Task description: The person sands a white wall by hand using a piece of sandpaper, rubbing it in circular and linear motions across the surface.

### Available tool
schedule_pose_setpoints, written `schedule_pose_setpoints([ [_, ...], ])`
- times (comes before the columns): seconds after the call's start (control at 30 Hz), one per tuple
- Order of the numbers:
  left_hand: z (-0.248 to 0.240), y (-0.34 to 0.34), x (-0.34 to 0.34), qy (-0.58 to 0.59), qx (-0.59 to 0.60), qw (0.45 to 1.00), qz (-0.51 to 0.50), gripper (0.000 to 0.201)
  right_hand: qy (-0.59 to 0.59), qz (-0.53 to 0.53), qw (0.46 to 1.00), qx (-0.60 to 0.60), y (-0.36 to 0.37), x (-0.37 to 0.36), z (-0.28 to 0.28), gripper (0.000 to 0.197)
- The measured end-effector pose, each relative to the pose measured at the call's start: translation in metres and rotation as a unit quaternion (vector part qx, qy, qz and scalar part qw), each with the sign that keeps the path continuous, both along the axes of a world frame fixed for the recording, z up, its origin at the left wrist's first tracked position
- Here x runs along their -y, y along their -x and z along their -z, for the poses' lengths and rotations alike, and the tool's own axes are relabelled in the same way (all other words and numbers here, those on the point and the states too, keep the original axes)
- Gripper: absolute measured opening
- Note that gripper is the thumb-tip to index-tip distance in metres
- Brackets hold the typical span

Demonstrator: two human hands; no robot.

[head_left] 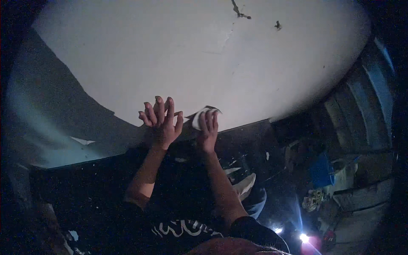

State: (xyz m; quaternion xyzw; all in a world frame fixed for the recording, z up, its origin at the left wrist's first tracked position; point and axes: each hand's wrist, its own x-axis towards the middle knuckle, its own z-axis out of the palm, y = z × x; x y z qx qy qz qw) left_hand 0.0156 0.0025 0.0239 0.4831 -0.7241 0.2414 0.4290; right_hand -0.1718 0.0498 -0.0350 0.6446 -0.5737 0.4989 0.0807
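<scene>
A large white sheet-like surface spreads in front of me, its near edge uneven. By that edge, my left hand is raised with its fingers spread and nothing in them. Just to its right, my right hand has its fingers curled over a small white piece at the sheet's edge. Dark outlines show around this piece. Poor light and blur hide whether it is loose or a lifted part of the sheet.
A grey surface shows left of the sheet, with a white scrap on it. Dark marks break the sheet's far side. At the right are a blue container, stacked boards and a bright lamp.
</scene>
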Motion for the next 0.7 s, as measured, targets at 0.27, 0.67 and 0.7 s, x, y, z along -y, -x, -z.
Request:
schedule_pose_setpoints([
  [0.27, -0.002, -0.002, 0.001, 0.001, -0.019, 1.000, -0.005, 0.071, 0.039, 0.118, 0.975, 0.182, 0.051, 0.022, 0.015, 0.051],
  [0.67, -0.008, 0.000, 0.000, 0.017, -0.001, 1.000, -0.008, 0.074, 0.096, 0.146, 0.937, 0.302, 0.042, 0.024, 0.031, 0.052],
  [0.7, -0.009, 0.000, 0.000, 0.025, 0.011, 1.000, -0.009, 0.074, 0.083, 0.119, 0.967, 0.210, 0.033, 0.018, 0.026, 0.055],
])
